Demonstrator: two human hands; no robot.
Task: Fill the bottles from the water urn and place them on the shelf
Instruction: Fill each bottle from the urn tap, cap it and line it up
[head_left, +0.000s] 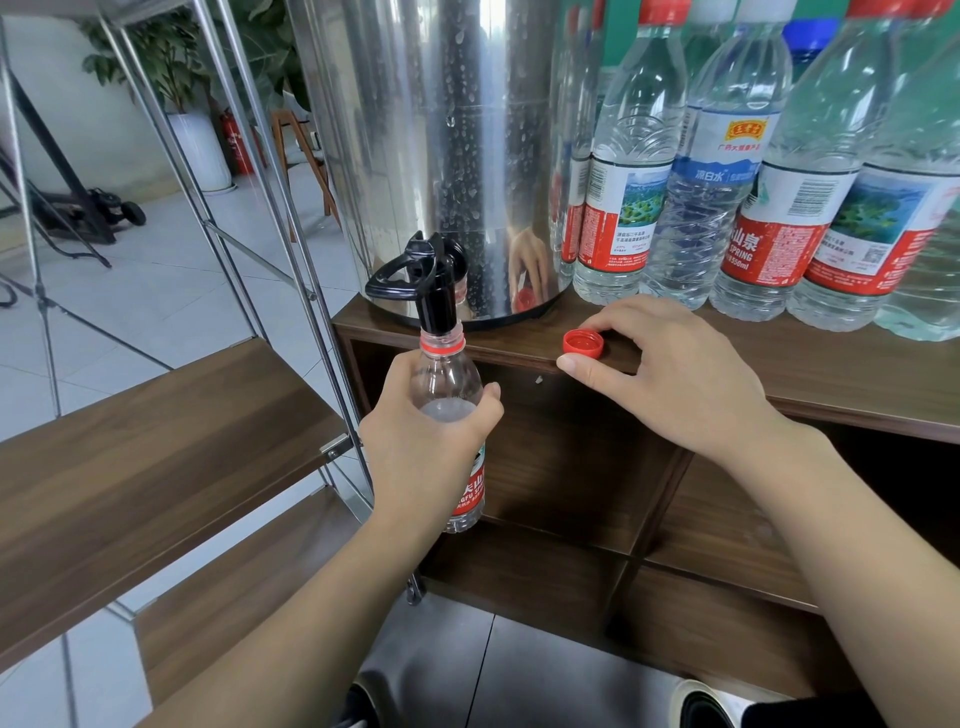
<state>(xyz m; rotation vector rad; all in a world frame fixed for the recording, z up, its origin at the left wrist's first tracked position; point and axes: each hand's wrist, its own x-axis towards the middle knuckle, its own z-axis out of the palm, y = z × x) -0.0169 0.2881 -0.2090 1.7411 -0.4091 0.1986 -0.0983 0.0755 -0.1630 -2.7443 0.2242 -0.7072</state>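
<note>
A steel water urn (447, 150) stands on the wooden cabinet top (841, 374), its black tap (434, 280) hanging over the front edge. My left hand (431, 441) grips a clear bottle (447, 374) with a red label, holding it upright with its open neck right under the tap spout. Water shows inside the bottle near my fingers. A red cap (583, 344) lies on the cabinet top, and my right hand (670, 374) pinches it between thumb and fingers.
Several capped water bottles (628, 171) stand on the cabinet top right of the urn. A metal-framed rack with wooden shelves (156, 441) stands to the left. The cabinet has open cubbies (571, 467) below. Tiled floor lies beyond.
</note>
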